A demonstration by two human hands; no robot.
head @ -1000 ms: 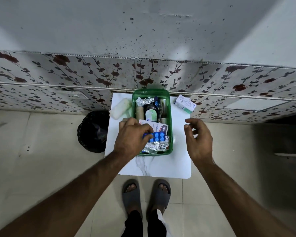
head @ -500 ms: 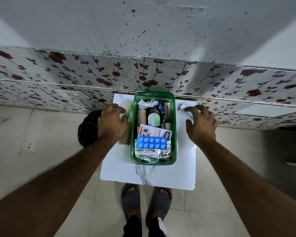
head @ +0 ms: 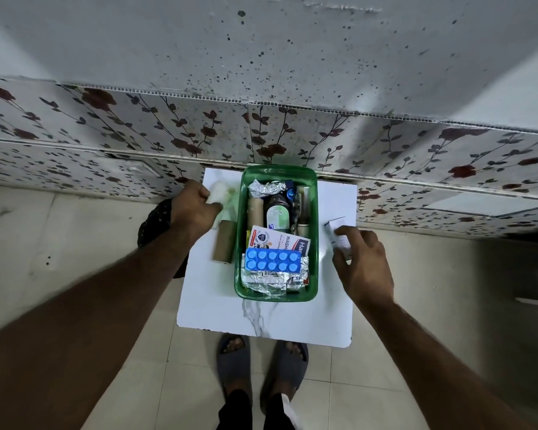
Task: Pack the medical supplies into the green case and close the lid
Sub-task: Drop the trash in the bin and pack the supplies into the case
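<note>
The open green case (head: 315, 243) stands in the middle of a small table, filled with a blue blister pack (head: 272, 260), foil strips (head: 271, 279), a white sachet (head: 280, 240), a bottle (head: 277, 216) and a beige roll (head: 255, 212). My left hand (head: 196, 206) is left of the case's far end, fingers closed on a whitish translucent piece (head: 219, 189); I cannot tell what it is. A second beige roll (head: 223, 245) lies on the table beside the case. My right hand (head: 362, 265) is right of the case, holding a small white box (head: 336, 226).
The white marble-patterned table (head: 261, 324) stands against a floral wall panel (head: 416, 156). A black bin (head: 154, 225) sits on the floor left of the table, under my left forearm. My feet in grey slippers (head: 233, 352) are at the table's near edge.
My left hand left the blue blister pack in the case, moved left and closed on the whitish piece. My right hand reached the white box at the far right and drew it nearer.
</note>
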